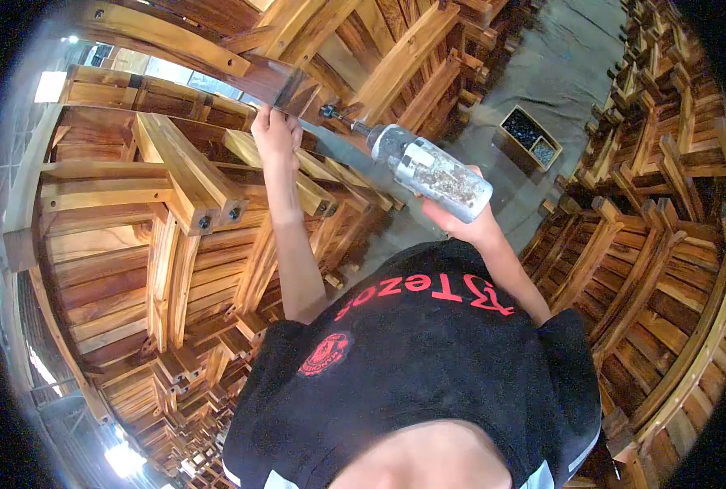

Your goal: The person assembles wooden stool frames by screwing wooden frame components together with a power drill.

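Observation:
A worn grey power driver (440, 173) is in my right hand (459, 213), whose fingers wrap round its body near the rear end. The tool's dark tip (329, 112) points up and left, close to a wooden chair part (286, 85). My left hand (277, 137) is closed at the lower edge of that part; whatever its fingers pinch is too small to make out. Behind the tool stand curved wooden legs and slats (408, 61).
Wooden chairs (102, 200) are stacked along the left, and more (640, 269) line the right. A wooden box (528, 137) with dark and silvery small pieces in two compartments sits on the grey floor (571, 61).

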A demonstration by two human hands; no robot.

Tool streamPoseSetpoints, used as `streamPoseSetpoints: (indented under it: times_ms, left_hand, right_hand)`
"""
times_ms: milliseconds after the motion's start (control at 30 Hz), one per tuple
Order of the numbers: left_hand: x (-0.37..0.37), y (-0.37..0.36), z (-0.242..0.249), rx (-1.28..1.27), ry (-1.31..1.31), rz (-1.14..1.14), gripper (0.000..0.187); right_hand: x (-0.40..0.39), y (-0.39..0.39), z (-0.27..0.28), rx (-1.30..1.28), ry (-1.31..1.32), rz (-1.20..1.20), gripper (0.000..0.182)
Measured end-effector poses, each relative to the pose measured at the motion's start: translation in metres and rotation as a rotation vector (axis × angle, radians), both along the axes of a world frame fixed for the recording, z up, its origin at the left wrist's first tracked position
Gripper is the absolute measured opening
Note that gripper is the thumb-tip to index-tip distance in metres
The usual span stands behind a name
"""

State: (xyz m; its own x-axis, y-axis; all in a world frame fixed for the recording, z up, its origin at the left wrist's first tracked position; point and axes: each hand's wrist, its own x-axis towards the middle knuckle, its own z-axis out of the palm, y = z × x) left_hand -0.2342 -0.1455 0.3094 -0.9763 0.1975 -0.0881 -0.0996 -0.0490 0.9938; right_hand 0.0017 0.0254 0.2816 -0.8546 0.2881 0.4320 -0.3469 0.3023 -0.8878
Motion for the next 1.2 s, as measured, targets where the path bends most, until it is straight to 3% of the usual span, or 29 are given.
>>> streamPoseSetpoints:
  times_ms: [167,267,367,633,933,1200]
  left_hand:
    - [0.001,0.003,0.0,-0.096,0.084,0.054,0.023]
    - [0.005,0.01,0.0,-0.079,0.087,0.091,0.021]
    - [0.004,0.009,0.0,-0.125,0.076,0.1,0.02]
    - [0.004,0.005,-0.002,-0.11,0.056,0.074,0.022]
    - [0.01,-0.005,-0.028,0.282,-0.083,0.08,0.024]
    - [0.062,-0.057,-0.047,0.689,-0.698,-0.171,0.035]
  right_hand:
    - [-0.003,-0.002,-0.009,-0.136,-0.013,0.044,0.024]
    - [-0.005,0.001,-0.017,0.149,0.07,-0.058,0.024]
    - [-0.007,-0.002,-0.006,-0.098,-0.004,0.025,0.024]
    - [-0.011,-0.003,-0.003,-0.043,0.007,0.02,0.023]
    - [-0.016,-0.005,-0.009,-0.104,0.01,0.036,0.025]
    - [-0.015,-0.005,-0.003,-0.096,-0.041,0.049,0.026]
